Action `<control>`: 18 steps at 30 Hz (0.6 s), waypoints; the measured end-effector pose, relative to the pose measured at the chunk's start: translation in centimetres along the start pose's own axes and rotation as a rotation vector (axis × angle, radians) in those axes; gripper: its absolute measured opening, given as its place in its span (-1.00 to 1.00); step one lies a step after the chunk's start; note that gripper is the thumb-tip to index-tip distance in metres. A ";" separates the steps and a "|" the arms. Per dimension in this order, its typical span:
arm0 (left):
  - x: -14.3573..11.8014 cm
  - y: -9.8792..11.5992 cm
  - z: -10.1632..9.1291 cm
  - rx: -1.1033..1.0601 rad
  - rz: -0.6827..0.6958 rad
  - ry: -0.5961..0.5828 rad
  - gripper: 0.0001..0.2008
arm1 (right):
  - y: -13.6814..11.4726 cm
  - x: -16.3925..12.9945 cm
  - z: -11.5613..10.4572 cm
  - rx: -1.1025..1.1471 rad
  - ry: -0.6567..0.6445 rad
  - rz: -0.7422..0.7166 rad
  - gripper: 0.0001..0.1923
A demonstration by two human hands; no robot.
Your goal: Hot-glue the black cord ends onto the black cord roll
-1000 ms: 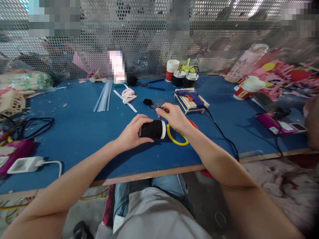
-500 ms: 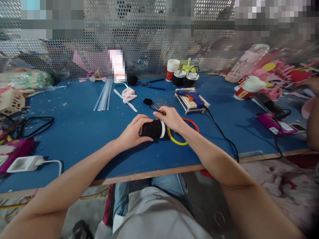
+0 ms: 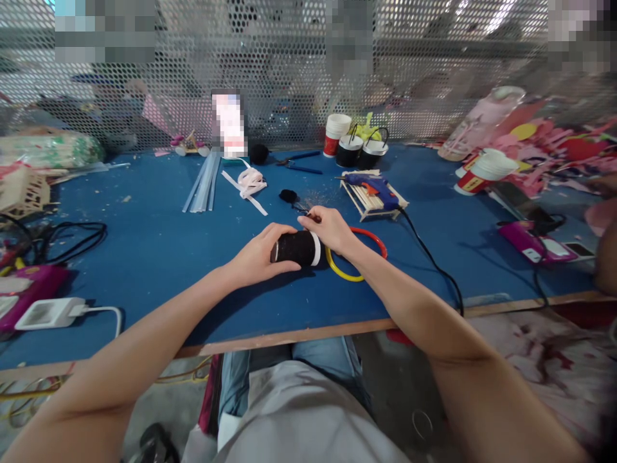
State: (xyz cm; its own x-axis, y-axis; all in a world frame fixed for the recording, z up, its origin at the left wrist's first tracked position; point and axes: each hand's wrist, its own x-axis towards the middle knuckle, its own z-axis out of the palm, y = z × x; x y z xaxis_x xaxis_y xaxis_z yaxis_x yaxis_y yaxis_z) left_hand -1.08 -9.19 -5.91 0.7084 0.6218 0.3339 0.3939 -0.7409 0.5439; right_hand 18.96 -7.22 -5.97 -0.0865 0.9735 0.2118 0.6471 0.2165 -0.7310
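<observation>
Your left hand (image 3: 258,256) wraps the black-covered paper cup with a white rim (image 3: 297,247), holding it on its side just above the blue table (image 3: 144,244). Your right hand (image 3: 328,228) pinches something small and dark at the cup's upper edge (too small to identify). A yellow ring (image 3: 343,272) and a red ring (image 3: 373,236) lie beneath your right wrist; the blue glue gun (image 3: 375,186) rests behind on a rack of wooden sticks (image 3: 364,200).

Left hand (image 3: 258,257) grips a black-wrapped cup (image 3: 297,248) lying on its side on the blue table (image 3: 144,244). Right hand (image 3: 330,228) pinches at the cup's top edge. Yellow ring (image 3: 343,272) and red ring (image 3: 373,235) lie just beside it. Blue glue gun (image 3: 373,186) rests on a stick rack behind.
</observation>
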 end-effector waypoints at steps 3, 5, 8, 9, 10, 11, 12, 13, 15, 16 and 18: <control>0.0 0.0 -0.2 -0.032 0.000 -0.007 -0.50 | -0.1 0.0 0.0 0.000 -0.006 0.000 -0.69; 0.0 -0.1 -0.2 -0.062 0.006 0.008 -0.51 | -0.2 0.0 -0.2 -0.001 -0.013 -0.008 -0.69; 0.0 -0.4 0.0 -0.117 0.027 0.042 -0.51 | -0.4 -0.1 -0.5 0.001 -0.013 -0.026 -0.68; 0.0 -0.5 0.1 -0.137 0.038 0.053 -0.50 | -0.5 -0.2 -0.6 0.005 -0.010 -0.030 -0.68; 0.0 -0.6 0.2 -0.156 0.047 0.062 -0.50 | -0.6 -0.2 -0.7 0.010 -0.010 -0.034 -0.68; 0.0 -0.6 0.3 -0.175 0.056 0.070 -0.50 | -0.7 -0.3 -0.9 0.018 -0.012 -0.037 -0.68; 0.0 -0.7 0.3 -0.192 0.064 0.076 -0.50 | -0.8 -0.4 -1.0 0.026 -0.016 -0.039 -0.68; 0.0 -0.6 0.3 -0.206 0.073 0.080 -0.50 | -0.9 -0.4 -1.2 0.034 -0.020 -0.040 -0.68; 0.0 -0.5 0.3 -0.228 0.088 0.088 -0.50 | -1.1 -0.6 -1.5 0.043 -0.024 -0.044 -0.68; 0.0 -0.5 0.3 -0.235 0.094 0.091 -0.50 | -1.2 -0.6 -1.6 0.043 -0.024 -0.046 -0.68; 0.0 -0.3 0.2 -0.238 0.107 0.099 -0.50 | -1.4 -0.7 -1.8 0.041 -0.025 -0.050 -0.68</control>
State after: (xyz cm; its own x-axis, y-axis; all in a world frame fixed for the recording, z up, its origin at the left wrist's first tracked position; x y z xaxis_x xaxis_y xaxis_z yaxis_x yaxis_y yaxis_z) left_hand -1.09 -9.00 -6.27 0.6737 0.5735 0.4662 0.1628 -0.7304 0.6633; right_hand 19.48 -8.37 -3.92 -0.1374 0.9628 0.2328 0.6101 0.2674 -0.7459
